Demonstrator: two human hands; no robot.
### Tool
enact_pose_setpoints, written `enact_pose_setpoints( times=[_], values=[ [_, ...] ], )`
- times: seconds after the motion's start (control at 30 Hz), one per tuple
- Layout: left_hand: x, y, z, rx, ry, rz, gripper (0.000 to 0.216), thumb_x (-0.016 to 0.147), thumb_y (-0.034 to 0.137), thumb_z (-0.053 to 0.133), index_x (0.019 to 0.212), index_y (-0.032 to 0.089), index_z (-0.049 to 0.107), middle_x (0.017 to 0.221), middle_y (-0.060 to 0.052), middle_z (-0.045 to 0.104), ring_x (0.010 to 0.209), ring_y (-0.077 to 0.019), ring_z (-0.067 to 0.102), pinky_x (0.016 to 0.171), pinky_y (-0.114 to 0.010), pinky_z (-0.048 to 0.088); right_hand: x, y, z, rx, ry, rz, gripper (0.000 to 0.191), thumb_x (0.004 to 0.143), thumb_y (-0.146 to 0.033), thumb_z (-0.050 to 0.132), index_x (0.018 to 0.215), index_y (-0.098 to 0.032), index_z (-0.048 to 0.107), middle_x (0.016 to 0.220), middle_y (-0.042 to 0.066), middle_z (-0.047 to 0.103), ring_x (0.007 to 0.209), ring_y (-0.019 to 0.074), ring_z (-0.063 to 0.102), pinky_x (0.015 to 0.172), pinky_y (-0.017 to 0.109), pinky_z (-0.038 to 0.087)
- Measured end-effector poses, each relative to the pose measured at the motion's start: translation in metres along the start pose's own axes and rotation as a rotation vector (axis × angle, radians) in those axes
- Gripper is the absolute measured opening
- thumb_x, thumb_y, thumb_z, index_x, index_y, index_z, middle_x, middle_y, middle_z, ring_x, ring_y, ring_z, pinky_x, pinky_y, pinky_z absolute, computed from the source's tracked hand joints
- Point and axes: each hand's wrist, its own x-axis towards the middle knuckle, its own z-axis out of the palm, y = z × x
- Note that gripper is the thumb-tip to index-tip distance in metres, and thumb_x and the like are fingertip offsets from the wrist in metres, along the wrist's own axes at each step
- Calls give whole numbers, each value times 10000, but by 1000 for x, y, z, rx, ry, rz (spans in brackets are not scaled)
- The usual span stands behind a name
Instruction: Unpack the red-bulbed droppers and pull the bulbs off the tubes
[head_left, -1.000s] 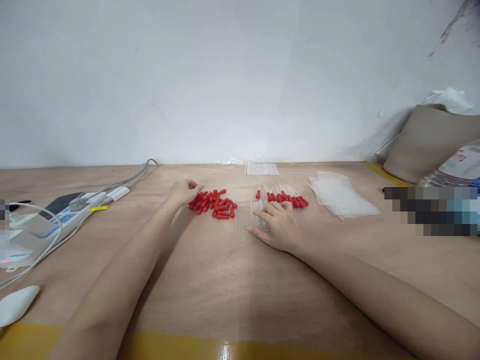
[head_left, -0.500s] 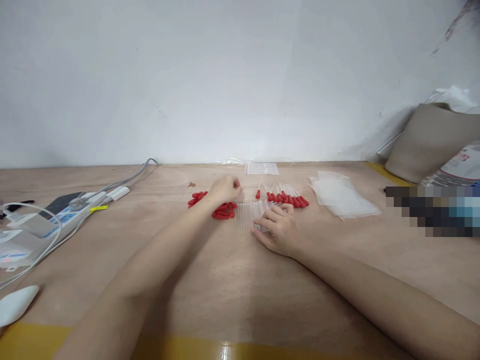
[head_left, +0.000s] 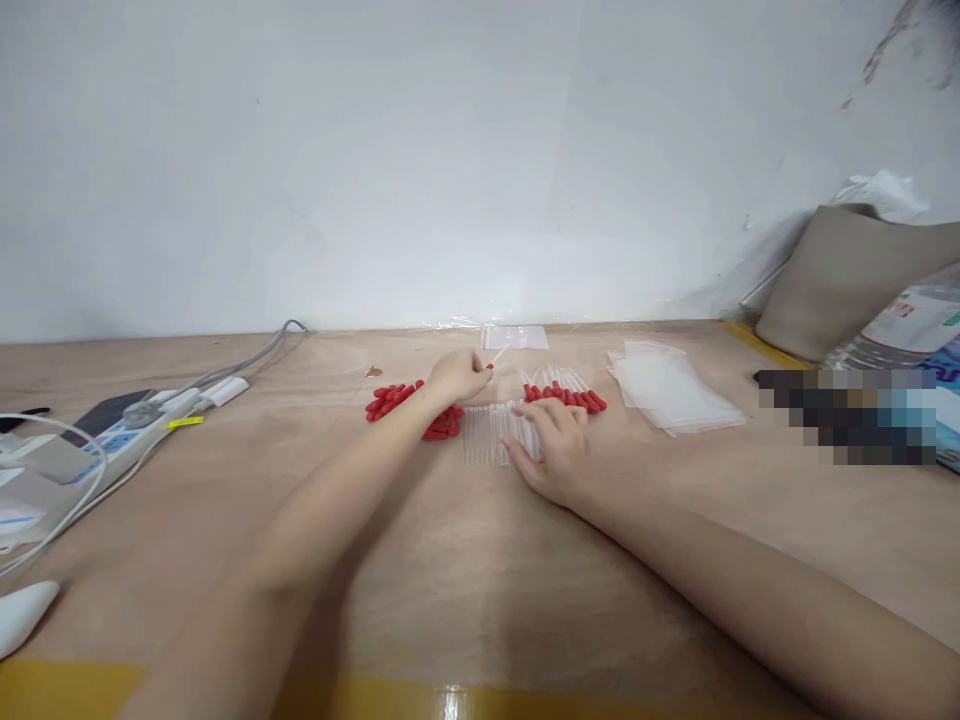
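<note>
My left hand [head_left: 459, 376] is closed in a pinch on a dropper with a red bulb and a thin clear tube [head_left: 496, 357] that points up and to the right. Under and left of that hand lies a pile of loose red rubber bulbs [head_left: 394, 398]. My right hand [head_left: 553, 448] rests palm down on a row of clear glass tubes [head_left: 487, 436], its fingers curled over their right end. Just beyond it lie several finished droppers with red bulbs [head_left: 568, 392].
The wooden table [head_left: 465, 560] has a yellow strip along its front edge. A power strip with cables [head_left: 124, 432] lies at the left, clear plastic bags [head_left: 670, 390] at the right, one small bag [head_left: 514, 337] by the wall, and a beige sack [head_left: 855, 275] at far right.
My left hand moved right from the bulb pile's left side across to the lone dropper and lifted it. My right hand stayed on the glass tubes. The view shifted slightly.
</note>
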Motion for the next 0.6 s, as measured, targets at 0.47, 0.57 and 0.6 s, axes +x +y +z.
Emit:
enact_pose_setpoints(
  times=[0.47, 0.57, 0.6],
  values=[
    [-116, -67, 31, -68, 418, 672, 84, 815, 260, 512, 792, 180, 518, 764, -12, 606, 727, -141, 542, 737, -315, 332, 2, -6, -5, 56, -157, -191, 228, 840, -388, 493, 856, -216, 642, 748, 11, 636, 763, 144, 486, 841, 367, 200],
    [-115, -62, 32, -71, 436, 697, 80, 811, 252, 517, 814, 173, 529, 783, -21, 595, 751, -142, 530, 744, -312, 340, 1, -7, -6, 57, -218, -242, 254, 875, -349, 441, 832, -217, 653, 648, -5, 610, 692, 125, 457, 816, 353, 196],
    [-115, -61, 32, -63, 441, 699, 87, 812, 250, 513, 838, 171, 539, 802, -29, 587, 766, -145, 523, 743, -310, 343, 1, -8, -6, 53, -232, -263, 259, 882, -341, 428, 849, -219, 653, 642, -5, 603, 689, 124, 452, 806, 349, 197]
  ],
)
